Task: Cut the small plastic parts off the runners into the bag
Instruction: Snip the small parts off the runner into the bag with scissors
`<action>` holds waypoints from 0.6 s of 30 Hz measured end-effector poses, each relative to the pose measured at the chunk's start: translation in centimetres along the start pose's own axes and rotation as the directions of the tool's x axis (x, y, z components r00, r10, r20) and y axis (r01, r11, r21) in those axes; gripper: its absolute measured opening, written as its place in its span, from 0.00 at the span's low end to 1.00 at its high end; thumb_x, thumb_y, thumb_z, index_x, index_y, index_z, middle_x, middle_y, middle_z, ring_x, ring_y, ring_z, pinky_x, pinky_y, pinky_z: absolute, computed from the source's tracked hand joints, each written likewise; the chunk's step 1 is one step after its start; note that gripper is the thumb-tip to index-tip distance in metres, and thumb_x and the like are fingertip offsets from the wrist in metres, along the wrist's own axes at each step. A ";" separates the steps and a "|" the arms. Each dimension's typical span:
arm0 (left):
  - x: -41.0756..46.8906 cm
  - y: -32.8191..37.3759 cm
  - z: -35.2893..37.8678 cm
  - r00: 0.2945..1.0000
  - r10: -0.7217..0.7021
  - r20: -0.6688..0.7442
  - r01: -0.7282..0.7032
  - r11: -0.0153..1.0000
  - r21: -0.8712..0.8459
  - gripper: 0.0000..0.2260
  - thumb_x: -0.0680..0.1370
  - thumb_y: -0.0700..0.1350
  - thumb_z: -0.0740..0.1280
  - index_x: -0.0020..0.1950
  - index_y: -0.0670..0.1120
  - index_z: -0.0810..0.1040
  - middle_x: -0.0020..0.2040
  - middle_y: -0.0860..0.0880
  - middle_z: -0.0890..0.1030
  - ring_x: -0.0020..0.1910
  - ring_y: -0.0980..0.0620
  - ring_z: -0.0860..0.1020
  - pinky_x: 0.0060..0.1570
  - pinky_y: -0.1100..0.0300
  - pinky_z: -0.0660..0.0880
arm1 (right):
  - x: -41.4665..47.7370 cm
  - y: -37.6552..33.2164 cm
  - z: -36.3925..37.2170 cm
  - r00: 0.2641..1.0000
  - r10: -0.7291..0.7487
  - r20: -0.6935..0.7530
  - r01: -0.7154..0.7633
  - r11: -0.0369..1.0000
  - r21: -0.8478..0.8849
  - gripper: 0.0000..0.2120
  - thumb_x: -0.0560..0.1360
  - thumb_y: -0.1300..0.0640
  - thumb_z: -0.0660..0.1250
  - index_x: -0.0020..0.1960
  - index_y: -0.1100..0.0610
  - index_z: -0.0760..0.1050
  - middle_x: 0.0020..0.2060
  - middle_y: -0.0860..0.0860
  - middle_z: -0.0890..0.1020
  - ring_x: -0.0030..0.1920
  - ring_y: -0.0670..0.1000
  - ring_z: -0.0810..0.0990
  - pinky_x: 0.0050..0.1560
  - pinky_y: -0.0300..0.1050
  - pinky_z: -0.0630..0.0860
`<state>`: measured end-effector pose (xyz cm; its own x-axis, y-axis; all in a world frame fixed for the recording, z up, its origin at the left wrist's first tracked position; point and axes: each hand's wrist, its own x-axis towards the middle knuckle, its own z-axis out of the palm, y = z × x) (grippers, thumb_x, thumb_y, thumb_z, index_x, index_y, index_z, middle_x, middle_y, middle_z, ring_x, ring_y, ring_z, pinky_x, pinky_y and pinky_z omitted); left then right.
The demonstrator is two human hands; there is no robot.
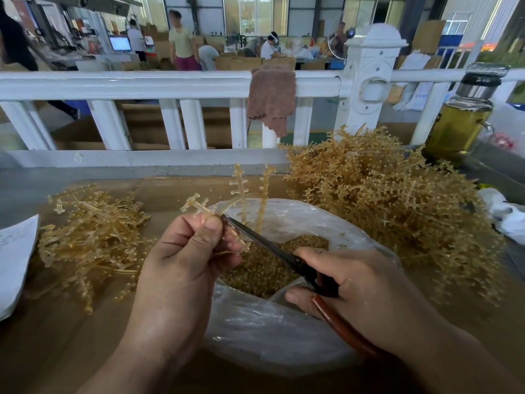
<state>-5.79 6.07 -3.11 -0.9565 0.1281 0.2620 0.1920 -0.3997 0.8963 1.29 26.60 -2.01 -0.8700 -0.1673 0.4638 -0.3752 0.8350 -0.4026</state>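
My left hand [187,248] pinches an amber plastic runner [241,191] whose branches stand up over the clear plastic bag [284,331]. Small parts still stud those branches. My right hand [355,288] grips scissors [272,248] with dark blades and reddish-brown handles. The blade tips reach the runner just beside my left thumb. Inside the open bag lies a heap of small cut amber parts [261,271]. Whether the blades are closed on a branch I cannot tell.
A big tangle of amber runners [383,200] lies at the right, a flatter pile of runners [91,240] at the left. White paper [14,260] sits at the far left edge. A tea bottle [460,118], a white railing [170,83] and a brown cloth [272,95] stand behind.
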 end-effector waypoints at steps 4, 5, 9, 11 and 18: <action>0.0 0.0 0.1 1.000 0.012 -0.008 -0.012 1.000 -0.007 0.08 0.76 0.49 0.68 0.36 0.54 0.81 0.37 0.50 0.81 0.39 0.53 0.81 0.41 0.59 0.79 | 0.1 0.0 -0.1 1.000 0.009 0.014 -0.009 1.000 0.023 0.24 0.72 0.33 0.65 0.56 0.51 0.75 0.34 0.43 0.80 0.35 0.41 0.79 0.32 0.40 0.73; -0.1 0.0 0.1 1.000 0.015 -0.004 -0.015 1.000 -0.007 0.08 0.76 0.49 0.69 0.36 0.54 0.81 0.38 0.50 0.81 0.39 0.53 0.81 0.42 0.58 0.78 | 0.1 0.0 -0.1 1.000 0.008 0.019 -0.008 1.000 0.020 0.24 0.72 0.33 0.65 0.55 0.52 0.76 0.34 0.43 0.80 0.35 0.41 0.79 0.32 0.40 0.72; -0.2 -0.1 0.0 1.000 0.009 -0.007 -0.009 0.999 -0.042 0.09 0.76 0.47 0.67 0.36 0.54 0.80 0.37 0.50 0.80 0.38 0.53 0.80 0.41 0.59 0.79 | 0.1 -0.2 -0.2 0.998 0.031 0.051 -0.032 0.999 0.029 0.23 0.72 0.34 0.65 0.54 0.52 0.78 0.34 0.43 0.79 0.35 0.42 0.79 0.32 0.40 0.72; -0.2 -0.1 0.1 1.000 0.002 -0.011 -0.002 0.999 -0.054 0.09 0.76 0.47 0.66 0.36 0.53 0.80 0.37 0.49 0.80 0.38 0.53 0.80 0.39 0.61 0.79 | 0.1 -0.3 -0.3 0.997 0.047 0.062 -0.049 0.998 0.027 0.23 0.72 0.34 0.64 0.53 0.52 0.78 0.35 0.42 0.79 0.35 0.42 0.79 0.32 0.39 0.72; -0.1 -0.4 -0.1 1.000 -0.001 -0.011 0.000 0.998 -0.057 0.10 0.76 0.47 0.66 0.36 0.53 0.80 0.37 0.49 0.80 0.37 0.54 0.80 0.37 0.62 0.79 | 0.2 -0.7 -0.6 0.988 0.075 0.137 -0.081 0.996 0.039 0.19 0.72 0.33 0.64 0.46 0.48 0.78 0.29 0.45 0.76 0.31 0.47 0.77 0.27 0.40 0.68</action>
<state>-5.75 6.14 -3.47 -0.9590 0.1184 0.2575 0.1792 -0.4505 0.8746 1.54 26.33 -1.20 -0.9312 -0.1745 0.3200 -0.3158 0.8247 -0.4691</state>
